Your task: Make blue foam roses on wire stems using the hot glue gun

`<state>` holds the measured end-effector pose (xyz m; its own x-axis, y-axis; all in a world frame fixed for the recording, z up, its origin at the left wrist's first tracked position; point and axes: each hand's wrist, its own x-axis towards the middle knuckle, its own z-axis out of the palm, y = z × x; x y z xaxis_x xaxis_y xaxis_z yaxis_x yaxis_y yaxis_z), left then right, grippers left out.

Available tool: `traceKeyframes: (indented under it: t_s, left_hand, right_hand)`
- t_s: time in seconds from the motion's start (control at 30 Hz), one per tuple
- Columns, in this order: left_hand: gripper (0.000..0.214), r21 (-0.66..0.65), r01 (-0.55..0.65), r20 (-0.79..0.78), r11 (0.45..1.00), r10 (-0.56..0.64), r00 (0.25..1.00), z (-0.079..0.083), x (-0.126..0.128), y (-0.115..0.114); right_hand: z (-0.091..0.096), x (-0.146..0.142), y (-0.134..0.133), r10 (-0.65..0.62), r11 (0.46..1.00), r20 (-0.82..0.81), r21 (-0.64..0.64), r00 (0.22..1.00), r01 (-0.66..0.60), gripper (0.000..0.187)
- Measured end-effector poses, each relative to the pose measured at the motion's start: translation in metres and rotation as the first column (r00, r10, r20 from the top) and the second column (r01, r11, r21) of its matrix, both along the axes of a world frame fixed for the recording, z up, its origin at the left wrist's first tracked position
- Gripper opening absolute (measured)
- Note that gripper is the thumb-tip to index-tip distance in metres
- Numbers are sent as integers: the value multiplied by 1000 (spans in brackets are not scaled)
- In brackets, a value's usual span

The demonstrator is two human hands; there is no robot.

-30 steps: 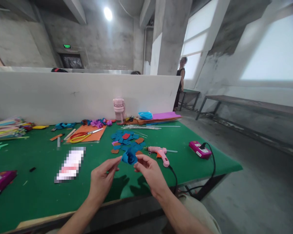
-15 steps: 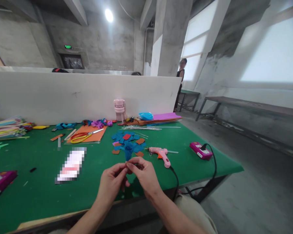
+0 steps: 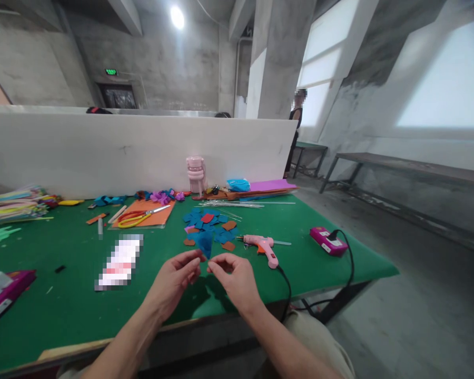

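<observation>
My left hand [image 3: 174, 281] and my right hand [image 3: 234, 278] are raised close together over the near edge of the green table [image 3: 63, 305]. Both pinch the bottom tip of a blue felt flower [image 3: 204, 243], which stands upright between the fingertips like a cone. Just behind it lies a heap of blue, red and brown felt pieces [image 3: 209, 226]. A pink glue gun [image 3: 263, 246] lies to the right of my right hand, its black cord running off the table edge.
Red-and-yellow scissors [image 3: 136, 217] rest on an orange sheet. A pink bottle [image 3: 195, 175] stands by the white partition [image 3: 134, 150]. A magenta power strip [image 3: 327, 241] sits at the right, a magenta box [image 3: 3, 292] at the left. A person [image 3: 296, 129] stands far behind.
The blue flower, first held open-side toward me between spread hands, was turned upright as my hands came together. My fingertips now pinch its lower tip and have parted slightly.
</observation>
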<state>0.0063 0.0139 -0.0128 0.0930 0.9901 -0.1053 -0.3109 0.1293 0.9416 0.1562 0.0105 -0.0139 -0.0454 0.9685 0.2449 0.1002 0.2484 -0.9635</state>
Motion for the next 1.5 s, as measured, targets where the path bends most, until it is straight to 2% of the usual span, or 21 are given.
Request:
traceKeyframes:
  t_s: [0.13,0.37,0.53,0.7,0.77,0.87,1.0,1.07,1.13,1.17,1.2,1.23,1.37,1.5]
  left_hand:
    - [19,-59,60,106,996,-53,993,-8,4,0]
    - [17,-41,91,91,995,-87,992,-12,3,2]
    - [18,-71,82,108,994,-74,991,-13,3,1]
    - [13,-78,45,126,996,-35,991,-9,5,0]
    - [13,-79,21,140,997,-10,990,-8,4,2]
    - [16,-75,-25,147,997,36,988,-7,0,4]
    - [15,-78,-71,170,994,83,982,-3,-8,6]
    - [14,-77,-72,171,994,85,982,-2,-12,4]
    - [14,-72,-62,163,995,73,984,-2,-15,3]
    - [14,-70,-55,157,996,65,985,-2,-16,2]
    - [14,-69,-48,152,996,58,987,-2,-16,1]
    - [14,-70,-42,147,997,52,988,-2,-16,0]
    - [16,-84,-38,132,996,49,990,-1,-14,0]
    - [17,-69,-7,107,998,15,994,-2,-10,0]
  right_hand:
    - [-3,-5,-1,39,997,-74,-64,996,-44,14]
    - [-9,-8,0,115,977,-218,-152,969,-150,19]
    - [-9,-10,0,139,957,-305,-202,942,-207,21]
    - [-11,-11,-1,145,956,-286,-206,947,-209,21]
    - [-13,-10,-1,154,968,-218,-164,964,-191,20]
    - [-14,-3,3,116,992,-24,-50,993,-117,20]
    - [-7,32,19,-47,995,200,97,979,28,23]
    - [-3,62,29,-234,968,374,170,897,182,23]
    - [-3,94,38,-363,928,607,166,706,335,25]
    - [-4,107,41,-362,910,710,130,604,393,26]
    - [-7,119,43,-309,899,792,62,526,434,27]
    - [-11,127,45,-276,896,815,26,510,443,29]
    - [-26,131,47,-175,911,835,-64,521,407,31]
    - [-32,123,51,-178,904,817,-85,549,419,22]
